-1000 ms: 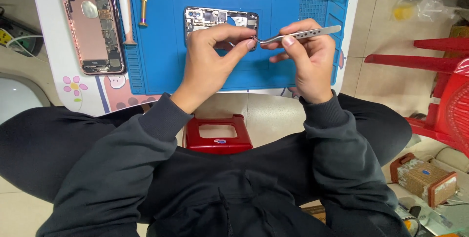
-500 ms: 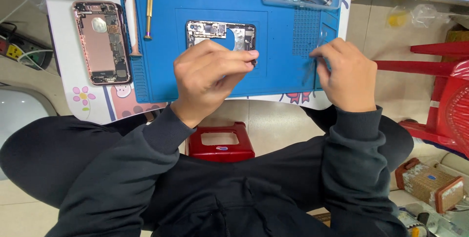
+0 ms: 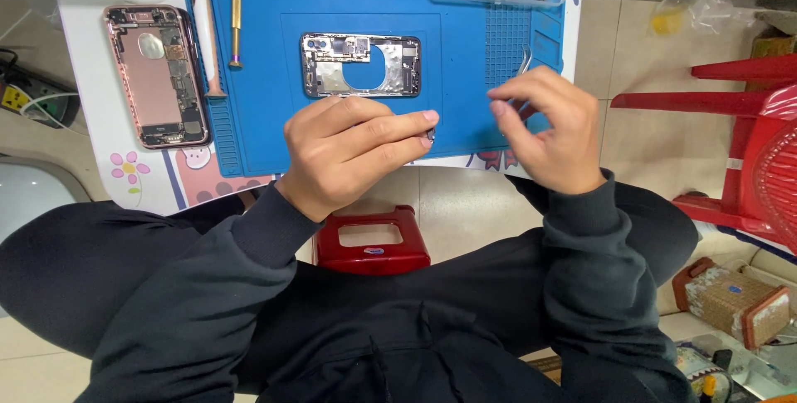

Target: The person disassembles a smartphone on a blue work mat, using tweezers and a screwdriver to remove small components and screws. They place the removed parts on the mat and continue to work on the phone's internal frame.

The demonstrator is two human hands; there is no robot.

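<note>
On the blue mat (image 3: 249, 121) covering the worktop (image 3: 91, 104), an opened phone frame (image 3: 361, 64) lies at 12 o'clock from the 2 hands. The step in hand looks like fitting a small part: the left hand (image 3: 353, 150) pinches a tiny dark piece (image 3: 430, 133) at its fingertips, while the right hand (image 3: 544, 125), at 3 o'clock and apart from it, curls beside grey tweezers (image 3: 524, 61). Whether it grips them is hidden, and the piece is too small to identify; next, I judge, it needs careful seating in the frame.
</note>
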